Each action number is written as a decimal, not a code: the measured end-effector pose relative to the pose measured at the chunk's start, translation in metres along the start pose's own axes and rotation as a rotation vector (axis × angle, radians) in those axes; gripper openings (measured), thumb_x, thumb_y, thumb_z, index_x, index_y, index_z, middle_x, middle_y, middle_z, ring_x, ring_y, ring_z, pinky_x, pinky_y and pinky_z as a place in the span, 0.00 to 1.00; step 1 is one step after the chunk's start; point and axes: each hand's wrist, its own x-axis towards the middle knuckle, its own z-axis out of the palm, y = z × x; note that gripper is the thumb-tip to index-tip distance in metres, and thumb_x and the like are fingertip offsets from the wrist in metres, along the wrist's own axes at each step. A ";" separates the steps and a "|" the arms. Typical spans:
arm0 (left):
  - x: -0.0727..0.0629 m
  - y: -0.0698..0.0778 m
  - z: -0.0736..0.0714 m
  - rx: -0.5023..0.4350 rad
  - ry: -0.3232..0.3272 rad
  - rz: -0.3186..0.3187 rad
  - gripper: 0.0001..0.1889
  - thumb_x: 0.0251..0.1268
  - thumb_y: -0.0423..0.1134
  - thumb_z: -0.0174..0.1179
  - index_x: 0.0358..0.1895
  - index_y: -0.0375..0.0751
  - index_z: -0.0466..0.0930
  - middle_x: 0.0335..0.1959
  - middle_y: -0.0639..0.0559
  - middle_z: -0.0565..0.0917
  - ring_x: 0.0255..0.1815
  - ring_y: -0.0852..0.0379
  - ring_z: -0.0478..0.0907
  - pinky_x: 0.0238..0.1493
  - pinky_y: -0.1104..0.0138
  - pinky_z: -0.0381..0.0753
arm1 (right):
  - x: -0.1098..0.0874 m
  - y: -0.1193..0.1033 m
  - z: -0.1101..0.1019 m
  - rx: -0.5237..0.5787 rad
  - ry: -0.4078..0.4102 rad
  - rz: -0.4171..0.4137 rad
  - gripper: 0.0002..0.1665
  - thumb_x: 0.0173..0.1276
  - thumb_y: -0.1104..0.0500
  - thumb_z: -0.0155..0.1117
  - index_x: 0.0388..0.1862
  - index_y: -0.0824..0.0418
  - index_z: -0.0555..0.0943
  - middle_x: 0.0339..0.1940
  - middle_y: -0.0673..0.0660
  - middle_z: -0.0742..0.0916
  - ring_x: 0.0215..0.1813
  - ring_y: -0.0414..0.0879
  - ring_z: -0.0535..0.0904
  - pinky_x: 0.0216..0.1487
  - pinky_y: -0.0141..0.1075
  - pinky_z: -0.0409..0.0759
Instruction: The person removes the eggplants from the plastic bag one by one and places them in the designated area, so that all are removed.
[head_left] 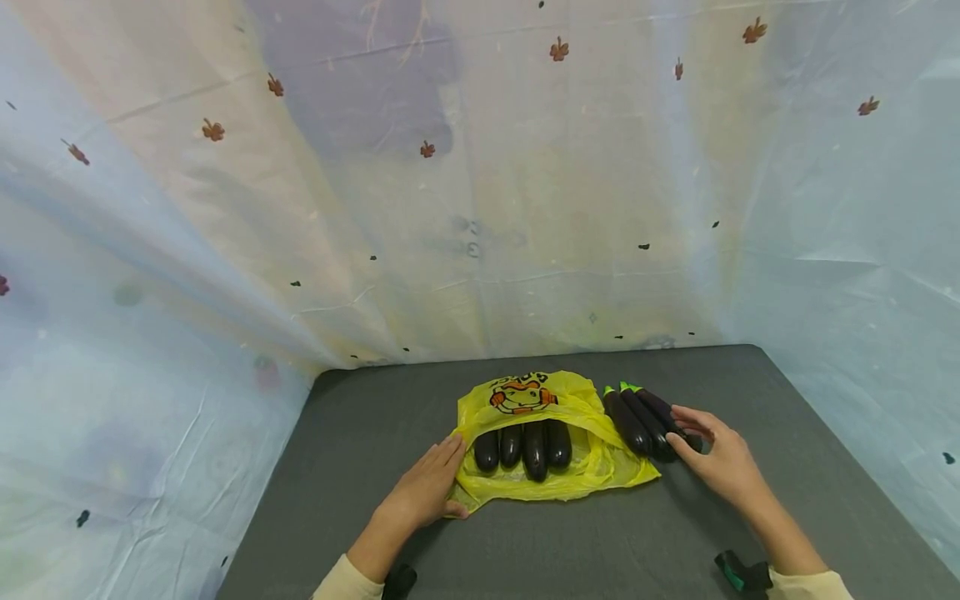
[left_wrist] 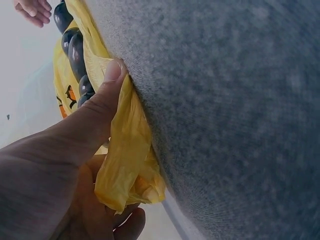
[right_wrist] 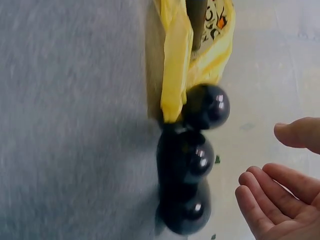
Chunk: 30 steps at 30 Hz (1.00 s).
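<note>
A yellow plastic bag point(head_left: 615, 475) with a printed cartoon lies on the grey table, its mouth facing me. Several dark eggplants point(head_left: 535, 450) lie side by side in it, their rounded ends showing at the opening. My left hand point(head_left: 427, 483) holds the bag's left edge, the thumb point(left_wrist: 112, 75) over the yellow film and the fingers on its other side. Right of the bag, three more eggplants point(right_wrist: 192, 157) with green stem ends rest together. Over the rightmost of these is my right hand point(head_left: 716, 458), thumb and fingers spread apart with nothing between them in the right wrist view.
The grey table point(head_left: 570, 550) has rounded far corners. A pale plastic sheet point(head_left: 480, 192) with leaf prints hangs behind it and along both sides. Dark straps point(head_left: 738, 573) circle the wrists near the light sleeves point(head_left: 810, 586).
</note>
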 end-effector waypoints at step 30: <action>0.001 0.000 -0.003 -0.006 -0.004 0.009 0.58 0.58 0.58 0.78 0.84 0.30 0.58 0.86 0.37 0.58 0.87 0.41 0.56 0.86 0.48 0.58 | -0.009 -0.054 0.043 0.153 -0.091 -0.087 0.30 0.73 0.60 0.77 0.70 0.66 0.81 0.62 0.60 0.88 0.58 0.59 0.86 0.60 0.55 0.86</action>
